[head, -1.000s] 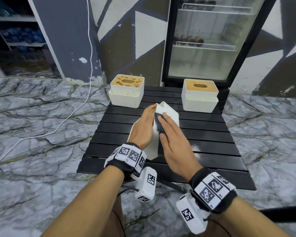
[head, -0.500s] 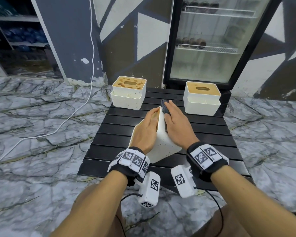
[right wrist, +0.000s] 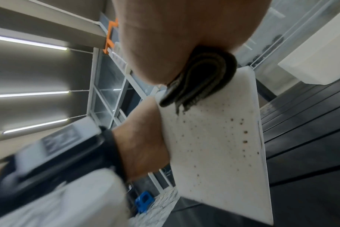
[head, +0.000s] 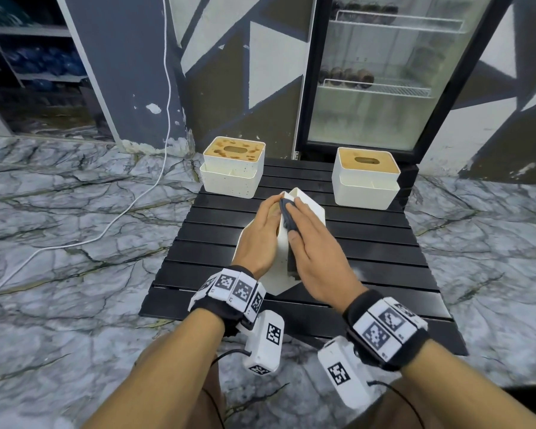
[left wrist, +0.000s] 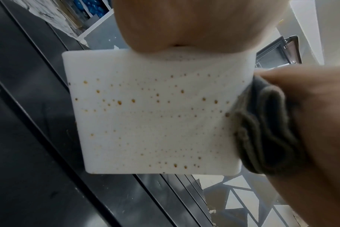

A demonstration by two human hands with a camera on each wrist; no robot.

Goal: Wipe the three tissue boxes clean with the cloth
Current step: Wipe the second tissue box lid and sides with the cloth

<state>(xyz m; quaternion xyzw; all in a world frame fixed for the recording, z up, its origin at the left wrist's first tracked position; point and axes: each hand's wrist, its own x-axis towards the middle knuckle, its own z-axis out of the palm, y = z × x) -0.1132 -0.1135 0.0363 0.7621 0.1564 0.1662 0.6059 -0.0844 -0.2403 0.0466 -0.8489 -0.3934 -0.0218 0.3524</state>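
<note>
— Where is the tilted tissue box (head: 310, 209) being kept?
— On the table (head: 369, 252), braced by the flat left hand (head: 259, 235). The cloth (head: 287, 216) is being pressed against it by the flat right hand (head: 316, 258) (that side is being hidden).
— Behind?
— A far-left box (head: 232, 173) and a far-right box (head: 365, 184).

The white plastic tissue box (left wrist: 155, 115) I am wiping is peppered with small orange-brown specks. My folded dark grey cloth (head: 287, 216) shows no pattern. The 2 white boxes behind have tan lids: the left rear box (head: 232, 168) has dark brown blotches, while the right rear box (head: 365, 178) is an even tan. The slatted worktop (head: 369, 252) is black, and the marble floor (head: 59, 243) is grey-white with dark veins.
</note>
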